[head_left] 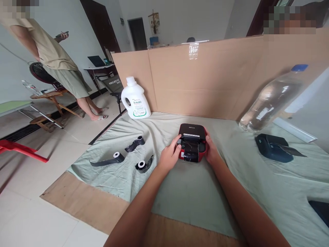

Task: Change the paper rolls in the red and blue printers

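A small red and black thermal printer [193, 137] stands on the green cloth in front of me, its black lid tilted up at the back. Black paper strip [191, 156] lies over its front. My left hand [170, 154] grips the printer's left side, thumb and fingers at the edge near the lid hinge. On the opposite side my right hand [211, 151] holds the casing, its fingers partly hidden behind it. To the left lie three small paper rolls with black tails: one roll [139, 140] farther back, another roll [118, 157] at far left, a third roll [142, 165] nearest my left arm.
A white detergent jug [136, 99] stands at the back left before a cardboard panel [200, 82]. At right are a large clear bottle [272, 99] and a dark blue printer [273, 148] with a paper tongue. A person [53, 58] stands beyond the table's left edge.
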Motion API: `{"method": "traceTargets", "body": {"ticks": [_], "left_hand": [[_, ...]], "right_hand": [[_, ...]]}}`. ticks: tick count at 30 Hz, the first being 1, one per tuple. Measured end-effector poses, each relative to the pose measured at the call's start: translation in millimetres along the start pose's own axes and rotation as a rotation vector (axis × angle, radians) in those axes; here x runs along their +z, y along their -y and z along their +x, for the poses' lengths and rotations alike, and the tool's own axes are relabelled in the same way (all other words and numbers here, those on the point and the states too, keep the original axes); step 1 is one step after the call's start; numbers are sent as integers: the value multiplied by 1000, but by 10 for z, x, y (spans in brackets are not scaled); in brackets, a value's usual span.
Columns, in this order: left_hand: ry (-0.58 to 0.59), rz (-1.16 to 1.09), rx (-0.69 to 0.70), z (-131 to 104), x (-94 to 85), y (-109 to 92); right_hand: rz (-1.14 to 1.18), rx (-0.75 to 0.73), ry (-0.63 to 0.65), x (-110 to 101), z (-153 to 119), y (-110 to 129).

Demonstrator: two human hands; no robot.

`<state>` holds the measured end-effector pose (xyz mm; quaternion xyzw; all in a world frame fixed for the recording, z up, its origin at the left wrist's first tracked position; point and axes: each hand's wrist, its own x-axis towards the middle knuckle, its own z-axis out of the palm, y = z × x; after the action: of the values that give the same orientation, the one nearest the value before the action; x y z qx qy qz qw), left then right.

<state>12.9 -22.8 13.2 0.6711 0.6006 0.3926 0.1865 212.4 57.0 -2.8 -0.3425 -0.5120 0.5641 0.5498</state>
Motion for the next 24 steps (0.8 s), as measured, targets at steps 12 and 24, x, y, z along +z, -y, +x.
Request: {"method": "traceTargets", "body": {"ticks": [12, 24], "left_hand": [[71, -9, -139, -25, -26, -54], [-66, -198, -67, -51, 57, -93]], "right_hand": [[204, -49, -29, -6, 71, -60], [79, -80, -94, -49, 10, -131]]}}
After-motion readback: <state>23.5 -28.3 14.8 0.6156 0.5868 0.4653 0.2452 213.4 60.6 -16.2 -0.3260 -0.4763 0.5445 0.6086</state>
